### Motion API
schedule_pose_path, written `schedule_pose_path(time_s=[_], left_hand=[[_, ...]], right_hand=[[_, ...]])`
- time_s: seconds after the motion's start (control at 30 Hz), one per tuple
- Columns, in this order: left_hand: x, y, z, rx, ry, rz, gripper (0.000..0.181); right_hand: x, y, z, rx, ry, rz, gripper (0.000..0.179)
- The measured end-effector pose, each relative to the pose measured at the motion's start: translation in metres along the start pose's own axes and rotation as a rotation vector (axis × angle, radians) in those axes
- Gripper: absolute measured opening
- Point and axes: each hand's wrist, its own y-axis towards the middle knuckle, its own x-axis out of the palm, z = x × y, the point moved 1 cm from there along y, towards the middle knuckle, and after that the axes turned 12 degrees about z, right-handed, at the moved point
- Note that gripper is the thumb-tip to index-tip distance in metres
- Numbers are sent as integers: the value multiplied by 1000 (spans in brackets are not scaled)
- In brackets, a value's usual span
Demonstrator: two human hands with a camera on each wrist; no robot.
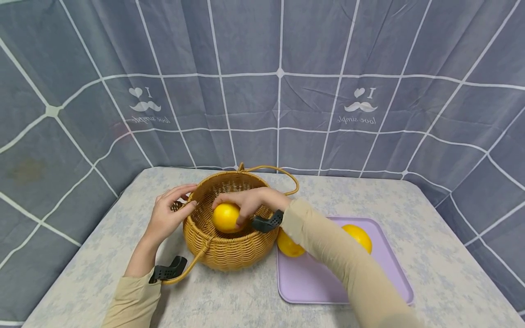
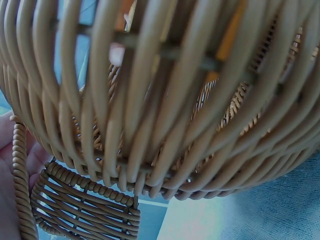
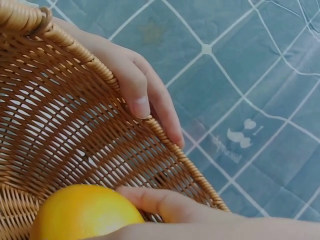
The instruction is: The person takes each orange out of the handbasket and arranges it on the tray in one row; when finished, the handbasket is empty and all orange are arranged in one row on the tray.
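A round wicker basket (image 1: 229,253) stands on the table, its mouth facing up. My left hand (image 1: 166,216) grips its left rim; in the right wrist view that hand's thumb (image 3: 141,106) lies over the rim, with fingers outside. Inside the basket mouth, my right hand (image 1: 250,202) holds a yellow-orange orange (image 1: 225,217), fingers curled over its top and side. The right wrist view shows this orange (image 3: 85,212) close to the woven inner wall. Through the left wrist view, the basket's weave (image 2: 150,100) fills most of the picture.
A lilac tray (image 1: 311,284) lies to the right of the basket, partly under my right forearm. Two more oranges rest on it, one near the basket (image 1: 289,244) and one farther right (image 1: 358,238). The basket handle (image 1: 283,171) loops out behind. A grey checked curtain (image 1: 254,100) hangs behind the table.
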Motion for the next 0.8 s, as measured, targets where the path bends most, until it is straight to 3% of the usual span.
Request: schedule_pose_path(time_s=[0.2, 0.47, 0.8], left_hand=[[0, 0, -1, 4, -7, 7, 32], [1, -1, -3, 4, -20, 3, 32], [1, -1, -1, -5, -7, 0, 32]], right_hand=[[-4, -5, -3, -27, 34, 79, 73], [-7, -11, -6, -123, 81, 143, 72], [-13, -28, -8, -214, 144, 285, 71]])
